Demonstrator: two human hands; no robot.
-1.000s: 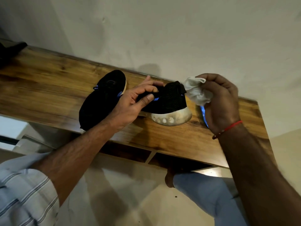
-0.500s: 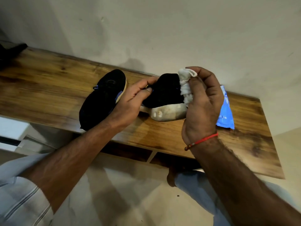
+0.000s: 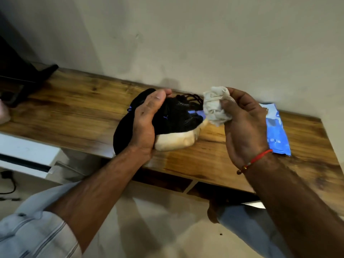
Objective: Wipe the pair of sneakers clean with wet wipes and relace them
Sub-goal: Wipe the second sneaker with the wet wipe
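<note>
My left hand (image 3: pixel 147 123) grips a black mesh sneaker (image 3: pixel 178 118) with a dirty cream sole (image 3: pixel 175 141), tilted on its side above the wooden tabletop (image 3: pixel 74 112). Its laces show near the top. The second black sneaker (image 3: pixel 122 136) lies on the table behind my left hand, mostly hidden by it. My right hand (image 3: pixel 243 125) holds a crumpled, greyed wet wipe (image 3: pixel 216 107) just right of the held sneaker, touching its front end.
A blue wet-wipe pack (image 3: pixel 277 135) lies on the table at the right, behind my right hand. A dark object (image 3: pixel 24 77) stands at the table's far left. The wall runs along the back. My knee (image 3: pixel 247 224) shows below the table's front edge.
My left hand has turned the sneaker so the sole faces me more. My right hand with the wipe has moved off the sole to the shoe's front end. The camera has shifted.
</note>
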